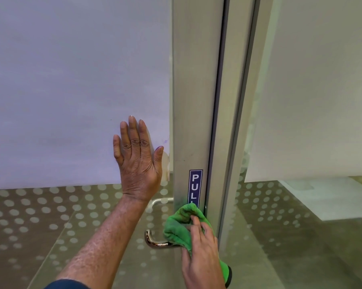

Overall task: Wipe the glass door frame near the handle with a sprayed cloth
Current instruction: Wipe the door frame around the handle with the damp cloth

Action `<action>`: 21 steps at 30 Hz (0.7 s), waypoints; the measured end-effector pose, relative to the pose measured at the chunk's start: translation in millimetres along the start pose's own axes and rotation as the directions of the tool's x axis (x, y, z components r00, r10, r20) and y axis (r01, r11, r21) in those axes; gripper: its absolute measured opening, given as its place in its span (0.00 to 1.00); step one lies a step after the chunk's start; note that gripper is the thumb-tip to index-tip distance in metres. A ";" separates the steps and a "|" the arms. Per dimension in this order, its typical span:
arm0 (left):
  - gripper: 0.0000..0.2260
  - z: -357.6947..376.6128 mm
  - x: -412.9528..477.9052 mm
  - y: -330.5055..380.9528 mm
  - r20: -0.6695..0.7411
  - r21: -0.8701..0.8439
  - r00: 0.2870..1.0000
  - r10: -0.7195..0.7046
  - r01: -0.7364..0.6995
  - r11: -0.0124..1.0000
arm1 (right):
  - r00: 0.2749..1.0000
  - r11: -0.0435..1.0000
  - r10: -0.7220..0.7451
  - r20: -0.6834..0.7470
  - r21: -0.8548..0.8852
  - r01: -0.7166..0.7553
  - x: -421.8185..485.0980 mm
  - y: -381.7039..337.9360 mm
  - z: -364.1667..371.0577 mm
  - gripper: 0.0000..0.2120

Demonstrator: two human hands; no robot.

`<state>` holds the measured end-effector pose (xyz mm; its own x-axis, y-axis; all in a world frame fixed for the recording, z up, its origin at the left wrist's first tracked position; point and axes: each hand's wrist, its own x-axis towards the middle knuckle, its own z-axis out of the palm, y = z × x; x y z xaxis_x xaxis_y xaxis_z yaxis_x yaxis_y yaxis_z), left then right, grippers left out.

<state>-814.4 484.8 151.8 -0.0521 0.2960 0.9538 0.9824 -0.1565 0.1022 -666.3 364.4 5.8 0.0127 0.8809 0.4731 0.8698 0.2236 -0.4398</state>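
Observation:
A green cloth (179,224) is pressed against the grey metal door frame (193,101), just below a blue PULL sticker (195,187) whose last letter it covers. My right hand (201,255) grips the cloth and holds it on the frame right above the chrome lever handle (153,240). The cloth hides the handle's base. My left hand (137,161) lies flat with fingers spread on the frosted glass panel (71,90), left of the frame, holding nothing.
A second frame post (236,122) and another frosted glass pane (322,90) stand to the right. Below the frosted areas the glass carries a pattern of white dots (50,209). A second handle (159,202) shows through the glass.

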 end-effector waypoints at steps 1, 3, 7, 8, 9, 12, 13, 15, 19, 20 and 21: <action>0.30 -0.3 -0.1 0.0 0.003 -0.001 1.000 -0.002 0.002 1.000 | 0.998 0.994 0.063 -0.010 0.086 -0.062 1.7 -5.9 1.2 0.26; 0.30 -0.7 -0.2 0.1 0.004 -0.002 1.000 -0.005 0.005 1.000 | 0.971 0.929 0.233 -0.042 0.304 -0.210 7.2 -20.0 1.3 0.26; 0.30 -1.5 0.1 0.4 0.007 0.006 1.000 -0.008 0.008 1.000 | 0.891 0.782 0.437 -0.121 0.541 -0.310 14.6 -36.1 6.9 0.22; 0.30 -1.6 0.1 0.5 0.007 0.004 1.000 -0.008 0.008 1.000 | 0.875 0.746 0.466 -0.128 0.590 -0.311 15.1 -37.1 9.5 0.21; 0.30 -1.5 0.2 0.7 0.005 0.003 1.000 -0.007 0.007 1.000 | 0.860 0.708 0.494 -0.126 0.632 -0.314 15.8 -37.6 12.5 0.21; 0.30 -0.9 -0.5 0.4 0.001 0.001 1.000 -0.008 0.008 1.000 | 0.840 0.660 0.523 -0.147 0.693 -0.289 17.3 -37.4 20.3 0.22; 0.30 -0.8 -0.7 0.3 0.000 0.000 1.000 -0.007 0.007 1.000 | 0.844 0.672 0.507 -0.173 0.692 -0.263 17.1 -37.1 22.3 0.22; 0.30 -0.9 -0.5 0.4 -0.004 0.000 1.000 -0.003 0.003 1.000 | 0.861 0.721 0.459 -0.217 0.658 -0.219 15.7 -35.9 24.7 0.22; 0.30 -1.3 0.0 0.9 -0.004 -0.002 1.000 -0.002 0.002 1.000 | 0.912 0.853 0.305 -0.274 0.504 -0.133 11.4 -33.7 25.2 0.29; 0.30 -1.5 0.1 0.7 -0.003 -0.001 1.000 -0.004 0.004 1.000 | 0.929 0.884 0.246 -0.276 0.456 -0.099 10.8 -33.2 25.4 0.31; 0.30 -1.8 0.2 0.5 -0.002 0.000 1.000 -0.005 0.005 1.000 | 0.944 0.913 0.181 -0.275 0.403 -0.058 10.5 -32.3 25.5 0.32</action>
<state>-814.2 483.1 152.5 -0.0576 0.2948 0.9538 0.9821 -0.1551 0.1072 -706.8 377.1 5.5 0.3052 0.7575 0.5771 0.5951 0.3214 -0.7366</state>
